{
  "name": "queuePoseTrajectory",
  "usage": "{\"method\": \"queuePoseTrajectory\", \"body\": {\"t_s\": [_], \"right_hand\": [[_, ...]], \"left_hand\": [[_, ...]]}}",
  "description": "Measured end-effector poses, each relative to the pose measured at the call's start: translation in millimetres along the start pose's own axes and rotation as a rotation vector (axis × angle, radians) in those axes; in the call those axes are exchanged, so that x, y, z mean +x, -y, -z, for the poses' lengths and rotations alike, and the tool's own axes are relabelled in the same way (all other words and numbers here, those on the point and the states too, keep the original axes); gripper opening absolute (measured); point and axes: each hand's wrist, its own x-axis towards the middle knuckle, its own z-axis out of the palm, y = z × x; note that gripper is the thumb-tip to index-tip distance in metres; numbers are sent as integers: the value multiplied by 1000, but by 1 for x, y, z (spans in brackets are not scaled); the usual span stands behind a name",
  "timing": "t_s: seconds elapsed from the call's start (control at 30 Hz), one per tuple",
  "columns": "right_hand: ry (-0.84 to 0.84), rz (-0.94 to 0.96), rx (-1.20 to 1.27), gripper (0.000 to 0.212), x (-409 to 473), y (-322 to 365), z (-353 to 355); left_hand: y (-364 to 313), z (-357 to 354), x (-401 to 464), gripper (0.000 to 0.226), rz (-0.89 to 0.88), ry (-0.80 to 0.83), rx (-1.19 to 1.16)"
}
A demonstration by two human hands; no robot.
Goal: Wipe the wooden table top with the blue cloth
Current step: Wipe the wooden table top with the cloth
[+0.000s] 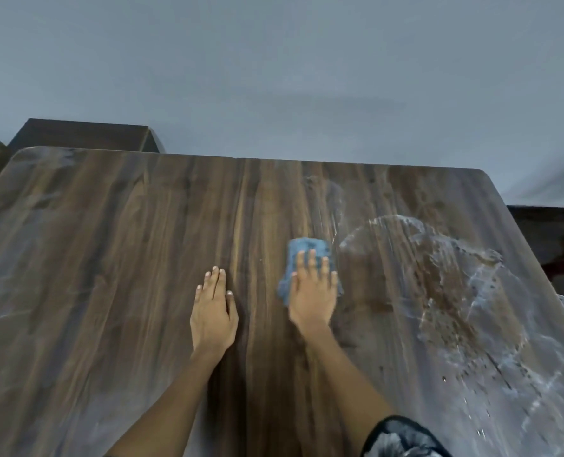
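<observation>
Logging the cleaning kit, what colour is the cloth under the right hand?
The cloth is blue, a muted denim shade, seen in the head view.

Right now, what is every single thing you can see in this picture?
wooden table top: one, dark brown, fills most of the view.
blue cloth: one, blue, on the table right of centre, under the right hand.
whitish wet smear: one patch, pale, on the table's right side.
dark box: one, dark brown, behind the table's far left corner.
wall: one, grey-blue, behind the table.
left hand: one, flat on the bare table, fingers straight.
right hand: one, pressing flat on the cloth.
</observation>
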Motion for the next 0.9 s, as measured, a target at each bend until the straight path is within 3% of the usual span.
{"method": "queuePoseTrajectory", "body": {"t_s": [0.13,0.3,0.6,0.73,0.8,0.9], "right_hand": [[95,332,-33,48,-3,54,-14],[140,453,-137,51,58,44,-6],[-88,-129,-64,50,181,-77,47],[-127,-325,20,50,202,-68,48],[-135,-366,33,50,211,-48,45],[-107,-244,12,51,226,-5,35]], "left_hand": [[-12,-5,29,49,21,17,-20],[-20,-11,66,48,30,-22,-36],[-28,-21,142,48,-59,-19,60],[-28,-25,151,49,-47,-18,97],[-28,-26,150,48,-50,-28,100],[-28,-28,150,48,-59,-36,95]]}}
